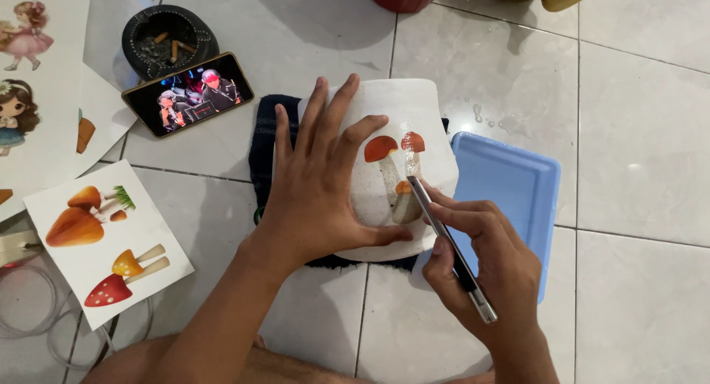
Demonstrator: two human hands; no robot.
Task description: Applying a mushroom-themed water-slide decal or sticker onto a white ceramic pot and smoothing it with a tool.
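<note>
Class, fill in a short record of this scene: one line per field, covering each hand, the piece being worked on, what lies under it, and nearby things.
Left hand: flat on the white pot, fingers spread
Right hand: grip shut on a thin metal blade, tip at the mushroom picture
Under the pot: dark cloth on the tiled floor
Right of pot: blue tray
Left: phone, ashtray, mushroom sticker sheet

Looks like a home, with craft work done on the tiled floor [636, 132]. Far left, an ashtray [168, 38] with cigarette ends beside a phone [188, 94] playing video; near left, printed picture sheets [107, 240].
</note>
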